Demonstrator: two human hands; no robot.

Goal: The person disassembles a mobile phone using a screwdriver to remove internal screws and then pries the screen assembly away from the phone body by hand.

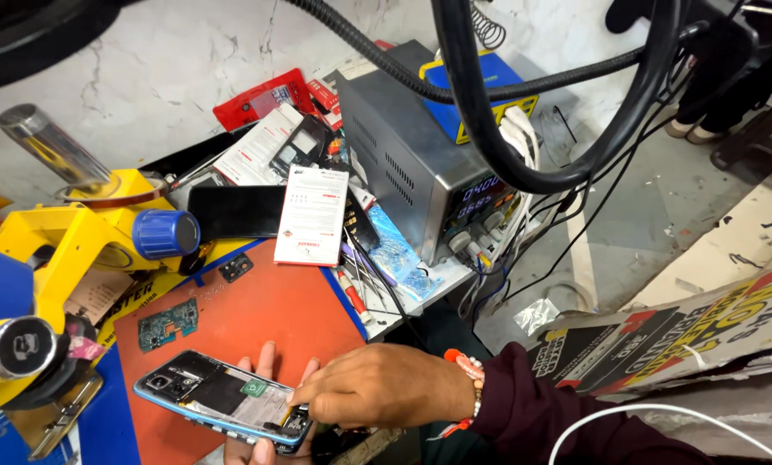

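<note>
Your fingers are pinched at the lower end of an opened blue-framed smartphone with its back cover off (224,400).

Your right hand (377,387) pinches narrowly at the phone's bottom edge, fingertips pressed onto the exposed parts there, while your left hand (261,409) cradles it from beneath, likely to steady it. The phone lies low and left of centre on an orange-red rubber work mat (265,314). A small green circuit board (169,324) rests apart on the mat. A yellow microscope stand (67,258) fills the left; a grey bench power supply (420,164) sits above centre on the cluttered bench.
</note>
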